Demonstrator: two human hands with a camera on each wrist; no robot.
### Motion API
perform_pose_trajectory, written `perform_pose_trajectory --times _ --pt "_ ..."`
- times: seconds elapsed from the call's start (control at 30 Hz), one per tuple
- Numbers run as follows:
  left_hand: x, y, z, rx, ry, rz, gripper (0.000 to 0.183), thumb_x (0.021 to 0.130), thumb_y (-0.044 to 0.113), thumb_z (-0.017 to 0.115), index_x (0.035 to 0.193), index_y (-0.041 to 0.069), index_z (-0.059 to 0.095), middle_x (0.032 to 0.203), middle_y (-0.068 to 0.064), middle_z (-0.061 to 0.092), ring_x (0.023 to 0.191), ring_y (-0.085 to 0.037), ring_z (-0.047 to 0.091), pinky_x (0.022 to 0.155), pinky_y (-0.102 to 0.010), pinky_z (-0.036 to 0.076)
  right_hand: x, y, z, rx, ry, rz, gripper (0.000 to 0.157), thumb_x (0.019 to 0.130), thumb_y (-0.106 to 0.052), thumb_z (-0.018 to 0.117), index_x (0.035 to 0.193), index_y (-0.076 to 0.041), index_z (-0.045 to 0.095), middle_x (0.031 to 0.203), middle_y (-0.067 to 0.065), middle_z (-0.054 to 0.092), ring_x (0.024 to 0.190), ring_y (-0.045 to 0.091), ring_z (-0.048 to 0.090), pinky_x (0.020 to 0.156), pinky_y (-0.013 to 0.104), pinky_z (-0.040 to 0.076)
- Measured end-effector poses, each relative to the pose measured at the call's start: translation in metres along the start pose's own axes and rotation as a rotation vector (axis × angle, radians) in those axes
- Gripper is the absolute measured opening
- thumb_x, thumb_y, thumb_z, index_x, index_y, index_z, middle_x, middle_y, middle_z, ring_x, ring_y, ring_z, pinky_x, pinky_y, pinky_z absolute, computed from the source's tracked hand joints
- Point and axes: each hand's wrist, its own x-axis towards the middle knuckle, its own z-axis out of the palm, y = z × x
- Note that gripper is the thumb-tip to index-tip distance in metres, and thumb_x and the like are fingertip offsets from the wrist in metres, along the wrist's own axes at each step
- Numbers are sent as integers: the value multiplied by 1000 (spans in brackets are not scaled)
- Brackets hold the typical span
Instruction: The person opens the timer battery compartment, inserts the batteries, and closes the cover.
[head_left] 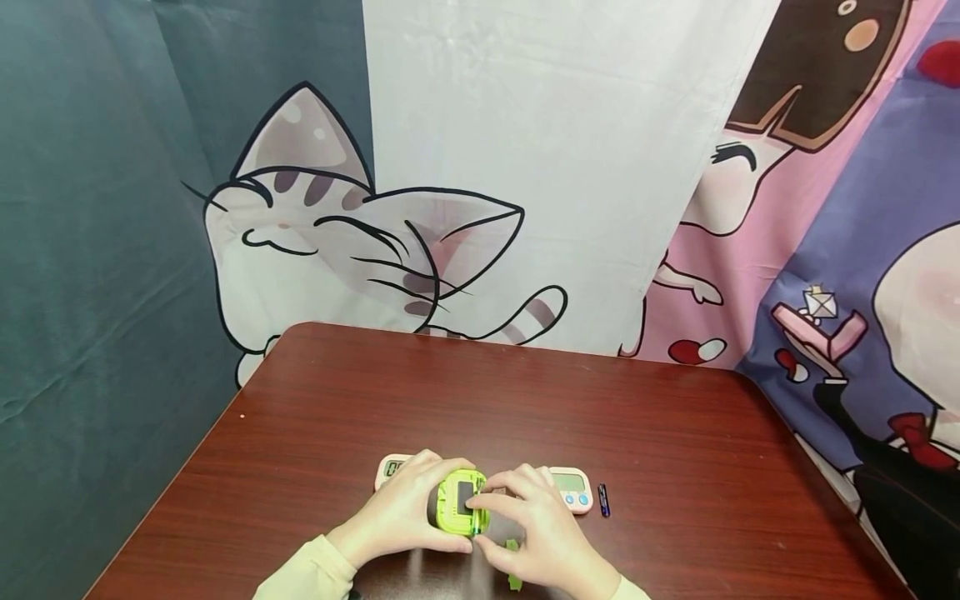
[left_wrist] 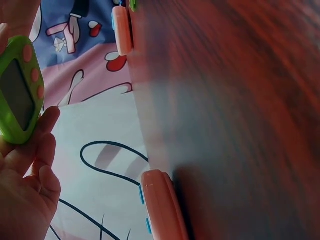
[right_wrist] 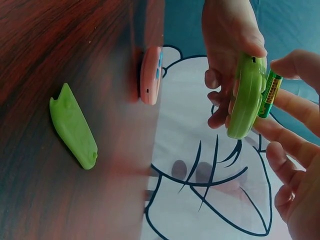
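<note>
While the left hand point(head_left: 408, 508) holds the green device point(head_left: 454, 518) at lower centre of the head view, the right hand point(head_left: 543, 533) pinches a battery point(right_wrist: 270, 95) at its back; fitting it seems the step in hand, the next move likely calling for pressing it flat.

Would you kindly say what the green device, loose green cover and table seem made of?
Green device: probably smooth plastic, its shell evenly coloured with soft highlights.
Loose green cover: likely plastic too, satin-looking, with small moulded tabs.
Table: wood or laminate, reddish-brown grain, slight gloss.
</note>
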Motion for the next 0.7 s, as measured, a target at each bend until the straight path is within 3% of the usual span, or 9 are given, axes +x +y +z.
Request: perform_pose_trajectory --times 0.17,0.47,0.7 --pt "0 0 -1 -1 2 -12 75 60 62 79 123 27 56 97 24 58 90 0 46 81 -33 39 1 1 -1 -40 0 -19 41 63 -26 82 102 -27 69 102 -11 60 88 6 50 75 29 34" --pt "0 1 -2 -60 -32 -23 72 64 61 77 123 29 56 99 23 58 91 -1 46 77 -27 44 0 4 -2 -22 16 -40 34 67 -23 79 100 -25 70 105 -6 64 90 8 54 77 27 37" --pt "-1 1 -3 -58 -31 -25 74 63 56 81 124 24 57 99 22 57 91 -1 46 78 -28 45 0 5 -1 -21 14 -27 36 65 -22 81 99 -22 69 103 -7 67 88 5 53 79 23 33"
